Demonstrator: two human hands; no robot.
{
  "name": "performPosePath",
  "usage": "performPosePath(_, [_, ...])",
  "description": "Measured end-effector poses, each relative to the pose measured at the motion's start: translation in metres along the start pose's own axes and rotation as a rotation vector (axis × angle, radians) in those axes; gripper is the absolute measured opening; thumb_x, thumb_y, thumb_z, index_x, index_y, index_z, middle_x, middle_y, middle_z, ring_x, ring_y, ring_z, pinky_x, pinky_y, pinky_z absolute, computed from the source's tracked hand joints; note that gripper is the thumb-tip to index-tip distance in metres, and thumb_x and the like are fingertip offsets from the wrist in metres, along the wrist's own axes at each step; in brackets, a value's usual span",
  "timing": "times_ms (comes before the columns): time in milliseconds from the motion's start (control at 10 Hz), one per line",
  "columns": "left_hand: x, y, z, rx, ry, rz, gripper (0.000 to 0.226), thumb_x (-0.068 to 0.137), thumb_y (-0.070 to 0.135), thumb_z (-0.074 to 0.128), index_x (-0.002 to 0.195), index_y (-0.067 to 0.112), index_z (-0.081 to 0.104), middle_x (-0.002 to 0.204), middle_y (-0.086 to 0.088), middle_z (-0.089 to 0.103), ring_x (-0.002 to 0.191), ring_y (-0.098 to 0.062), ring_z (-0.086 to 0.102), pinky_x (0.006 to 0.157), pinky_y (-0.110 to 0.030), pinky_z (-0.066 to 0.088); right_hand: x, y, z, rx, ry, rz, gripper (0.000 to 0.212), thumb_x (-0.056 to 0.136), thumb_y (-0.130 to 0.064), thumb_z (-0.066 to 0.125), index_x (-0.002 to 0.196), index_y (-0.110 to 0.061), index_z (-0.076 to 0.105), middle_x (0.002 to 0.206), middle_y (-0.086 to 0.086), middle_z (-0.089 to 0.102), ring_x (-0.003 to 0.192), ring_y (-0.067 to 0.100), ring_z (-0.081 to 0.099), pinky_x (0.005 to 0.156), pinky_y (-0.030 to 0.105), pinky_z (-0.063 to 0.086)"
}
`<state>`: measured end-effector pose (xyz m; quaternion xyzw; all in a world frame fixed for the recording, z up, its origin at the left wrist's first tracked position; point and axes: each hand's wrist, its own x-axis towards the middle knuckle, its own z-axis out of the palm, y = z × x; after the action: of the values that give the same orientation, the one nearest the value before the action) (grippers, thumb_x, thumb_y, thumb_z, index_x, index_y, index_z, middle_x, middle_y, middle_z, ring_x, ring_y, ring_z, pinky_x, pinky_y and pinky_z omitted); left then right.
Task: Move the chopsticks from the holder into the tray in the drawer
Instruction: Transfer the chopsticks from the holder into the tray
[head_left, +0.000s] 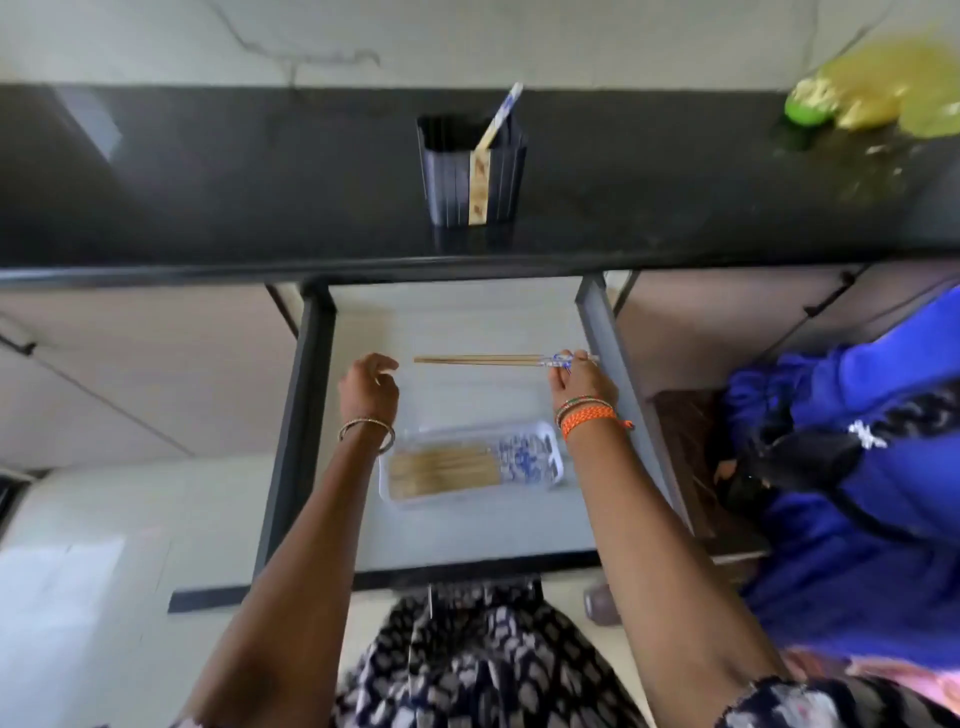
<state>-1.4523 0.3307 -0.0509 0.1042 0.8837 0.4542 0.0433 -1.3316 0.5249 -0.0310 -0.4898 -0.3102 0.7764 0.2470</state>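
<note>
A dark ribbed holder (470, 171) stands on the black counter with chopsticks (500, 114) leaning out of it. Below, the drawer (301, 415) is pulled out. A clear tray (556, 441) lies in it, holding several wooden chopsticks with blue-patterned ends (457, 467). My right hand (582, 382) pinches a pair of chopsticks (478, 359) by the blue end, holding it level over the drawer, behind the tray. My left hand (369, 387) hovers over the drawer's left side, fingers loosely curled, holding nothing.
A green and yellow bag (878, 88) sits on the counter's far right. Blue cloth and a dark bag (852, 467) lie to the right of the drawer. Closed cabinet fronts (130, 374) flank the drawer on the left.
</note>
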Motion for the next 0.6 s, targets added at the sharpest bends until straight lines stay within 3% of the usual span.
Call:
performPosePath(100, [-0.032,-0.043,-0.001,0.020,-0.052,-0.201,0.034,0.076,-0.010,0.042,0.098,-0.001,0.067,0.107,-0.020,0.069,0.104,-0.035,0.061,0.092,-0.032,0.046,-0.005,0.043,-0.046,0.072,0.056,0.152,0.034,0.103,-0.009,0.029,0.074,-0.024,0.036,0.097,0.005,0.045,0.067,0.002,0.048,0.095,0.027,0.049])
performPosePath(200, [-0.049,-0.075,0.001,0.109,-0.189,-0.349,0.028,0.084,-0.002,0.047,0.107,0.002,0.062,0.115,-0.020,0.065,0.108,-0.036,0.058,0.090,-0.033,0.045,-0.010,0.063,-0.058,-0.045,0.055,0.139,0.032,0.104,-0.011,0.027,0.076,-0.023,0.037,0.085,-0.003,0.044,0.079,0.006,0.058,0.105,0.023,0.044])
performPosePath(300, [-0.056,-0.093,0.006,0.201,-0.320,-0.403,0.027,0.087,0.008,0.049,0.112,0.005,0.059,0.116,-0.020,0.063,0.107,-0.035,0.058,0.088,-0.035,0.045,-0.008,0.082,-0.059,-0.084,0.086,0.168,0.028,0.102,-0.012,0.036,0.076,-0.022,0.041,0.113,0.008,0.054,0.121,0.023,0.052,0.111,0.032,0.039])
performPosePath(400, [-0.053,-0.098,0.011,0.171,-0.317,-0.437,0.026,0.087,0.007,0.047,0.109,0.002,0.059,0.113,-0.024,0.063,0.105,-0.039,0.059,0.092,-0.041,0.050,-0.007,0.091,-0.047,-0.034,0.185,0.176,0.014,0.095,-0.006,0.055,0.081,-0.006,0.052,0.132,0.024,0.054,0.123,0.033,0.056,0.096,0.035,0.052])
performPosePath(500, [-0.050,-0.101,0.012,0.044,-0.311,-0.509,0.024,0.086,0.004,0.051,0.107,-0.003,0.060,0.099,-0.029,0.064,0.084,-0.039,0.064,0.078,-0.047,0.056,-0.002,0.103,-0.038,0.062,0.236,0.186,0.009,0.091,0.002,0.056,0.096,0.010,0.056,0.128,0.029,0.056,0.118,0.036,0.059,0.093,0.038,0.052])
performPosePath(600, [-0.054,-0.102,0.006,-0.027,-0.324,-0.558,0.023,0.088,0.009,0.057,0.108,-0.001,0.061,0.093,-0.018,0.059,0.066,-0.027,0.059,0.054,-0.032,0.057,-0.001,0.108,-0.035,0.059,0.135,0.269,0.039,0.100,-0.004,0.040,0.136,0.009,0.038,0.145,0.023,0.042,0.132,0.033,0.046,0.102,0.037,0.045])
